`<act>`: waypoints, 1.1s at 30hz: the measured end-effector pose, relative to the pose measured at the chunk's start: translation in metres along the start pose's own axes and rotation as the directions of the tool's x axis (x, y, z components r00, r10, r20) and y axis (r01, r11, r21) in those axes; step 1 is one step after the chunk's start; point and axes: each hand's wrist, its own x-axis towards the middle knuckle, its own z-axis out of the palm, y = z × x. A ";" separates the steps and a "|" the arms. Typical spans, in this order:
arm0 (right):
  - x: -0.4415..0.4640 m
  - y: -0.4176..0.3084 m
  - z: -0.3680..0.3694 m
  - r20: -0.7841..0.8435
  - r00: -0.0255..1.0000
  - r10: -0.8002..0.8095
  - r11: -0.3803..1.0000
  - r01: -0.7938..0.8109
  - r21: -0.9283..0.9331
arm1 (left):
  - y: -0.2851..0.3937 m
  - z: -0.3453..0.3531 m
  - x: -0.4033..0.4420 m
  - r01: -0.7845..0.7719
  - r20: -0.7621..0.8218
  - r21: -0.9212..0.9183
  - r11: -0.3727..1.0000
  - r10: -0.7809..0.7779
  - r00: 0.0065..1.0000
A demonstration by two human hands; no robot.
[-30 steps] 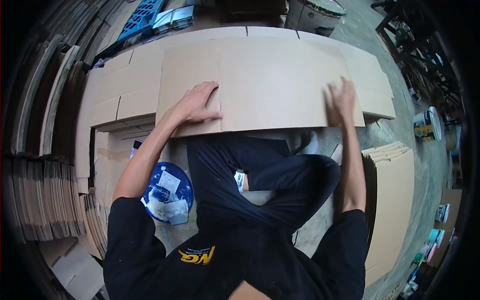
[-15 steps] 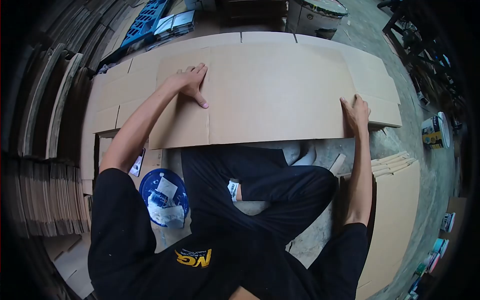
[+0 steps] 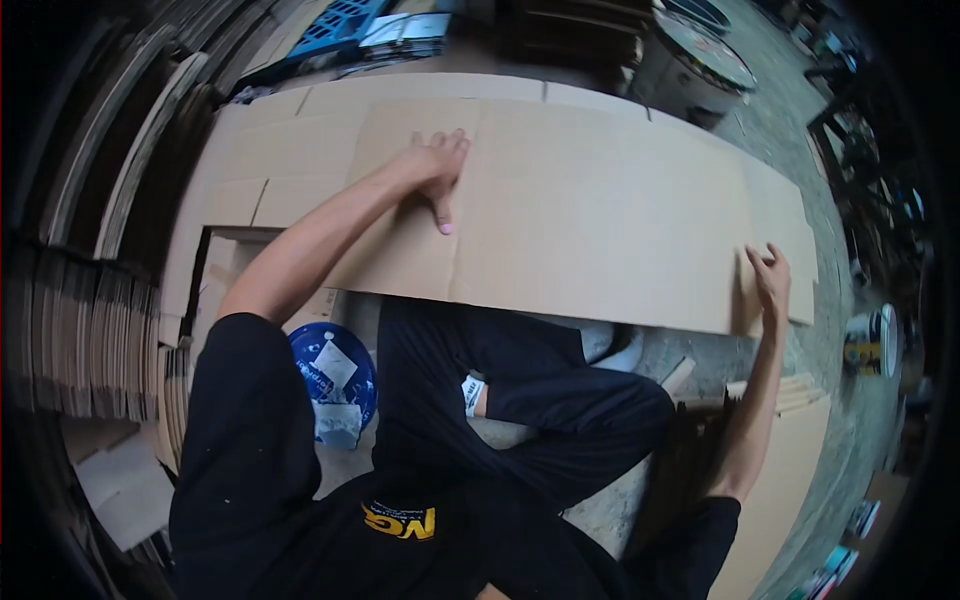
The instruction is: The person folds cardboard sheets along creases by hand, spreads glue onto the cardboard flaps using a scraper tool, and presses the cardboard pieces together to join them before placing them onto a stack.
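A creased brown cardboard sheet (image 3: 600,210) spans the space in front of my crossed legs, on top of larger slotted cardboard (image 3: 290,130). My left hand (image 3: 438,172) lies on its left part beside a vertical crease, fingers spread and thumb pointing toward me. Near the sheet's right end, my right hand (image 3: 770,282) touches the board with its fingers apart; its lower fingers are partly hidden. Neither hand is closed around anything.
A blue lid (image 3: 350,375) with white paper scraps is on the floor by my left leg. Stacked cardboard (image 3: 100,350) stands at far left, more cardboard (image 3: 775,470) at right. Beyond are a drum (image 3: 690,70), a blue plastic pallet (image 3: 335,35) and a paint bucket (image 3: 870,340).
The view has turned, so the sheet and both hands appear farther right, with the sheet's right end lower. Both hands keep about the same places on the sheet.
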 end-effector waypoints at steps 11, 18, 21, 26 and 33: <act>0.027 -0.027 -0.073 0.019 0.981 -0.192 0.979 0.193 -0.059 | -0.003 0.015 -0.001 -0.009 -0.059 -0.093 0.996 0.003 0.998; 0.009 -0.104 -0.137 0.050 0.971 -0.235 0.935 0.240 -0.261 | -0.001 0.017 0.002 -0.028 -0.082 -0.098 0.995 0.020 0.996; 0.011 -0.120 -0.151 0.059 0.961 -0.271 0.928 0.277 -0.249 | -0.001 0.018 0.002 -0.036 -0.094 -0.110 0.993 0.026 0.995; 0.016 -0.138 -0.172 0.028 0.950 -0.312 0.921 0.310 -0.236 | 0.002 0.016 0.001 -0.034 -0.093 -0.116 0.993 0.023 0.995; -0.002 -0.196 -0.198 -0.010 0.935 -0.354 0.892 0.334 -0.303 | 0.001 0.020 0.003 -0.039 -0.100 -0.134 0.990 0.026 0.995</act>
